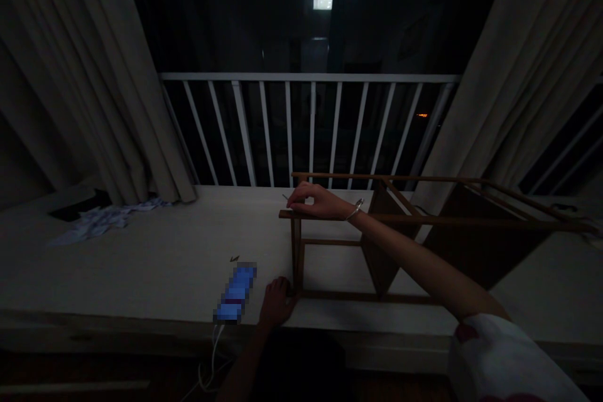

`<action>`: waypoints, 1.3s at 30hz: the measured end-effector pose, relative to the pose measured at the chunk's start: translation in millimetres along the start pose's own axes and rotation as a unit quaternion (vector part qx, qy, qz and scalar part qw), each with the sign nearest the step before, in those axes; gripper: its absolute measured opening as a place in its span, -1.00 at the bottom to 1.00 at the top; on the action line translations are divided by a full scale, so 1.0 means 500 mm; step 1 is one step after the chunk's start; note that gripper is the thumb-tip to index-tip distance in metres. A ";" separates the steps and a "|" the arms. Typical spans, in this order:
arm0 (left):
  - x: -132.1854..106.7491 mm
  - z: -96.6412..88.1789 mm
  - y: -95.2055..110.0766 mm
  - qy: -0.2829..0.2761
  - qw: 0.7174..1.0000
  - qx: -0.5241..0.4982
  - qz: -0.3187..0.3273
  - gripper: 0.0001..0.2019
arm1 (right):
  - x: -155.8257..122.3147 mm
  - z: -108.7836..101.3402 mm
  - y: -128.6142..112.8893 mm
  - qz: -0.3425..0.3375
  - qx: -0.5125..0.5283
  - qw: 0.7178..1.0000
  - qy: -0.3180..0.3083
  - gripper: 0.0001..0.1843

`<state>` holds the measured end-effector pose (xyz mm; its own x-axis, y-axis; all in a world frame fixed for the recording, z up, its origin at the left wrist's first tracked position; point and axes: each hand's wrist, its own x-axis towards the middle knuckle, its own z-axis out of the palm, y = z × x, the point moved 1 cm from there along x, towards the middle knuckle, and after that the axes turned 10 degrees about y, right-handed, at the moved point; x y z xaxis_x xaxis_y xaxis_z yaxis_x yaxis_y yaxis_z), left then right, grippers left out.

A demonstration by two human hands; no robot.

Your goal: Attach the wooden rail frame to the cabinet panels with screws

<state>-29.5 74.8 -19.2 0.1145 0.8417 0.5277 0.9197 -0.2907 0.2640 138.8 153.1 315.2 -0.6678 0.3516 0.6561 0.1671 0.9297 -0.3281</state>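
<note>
Far: white railing (273,77) before dark window (211,12) | left: beige curtain (120,88), crumpled pale sheet (104,224) by its foot | right: second curtain (511,75) | near, left of centre: smartphone (235,294), blue screen pixelated, white cable (213,352) at its near end

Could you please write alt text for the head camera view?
In dim light, a person's right hand holds a small thin object at the end of a wooden shelf rack lying on its side; the left hand touches its near corner. A lit phone with a white cable lies left; behind are a white railing and curtains.
</note>
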 end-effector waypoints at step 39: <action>-0.001 0.000 0.000 0.005 1.000 0.000 -0.002 -0.66 | 0.003 0.002 -0.004 0.027 0.046 0.998 -0.032 -0.74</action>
<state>-29.5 74.4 -19.6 0.1064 0.8385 0.5345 0.9199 -0.2871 0.2673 136.9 151.8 316.3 -0.7055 0.3900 0.5918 0.1386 0.8948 -0.4245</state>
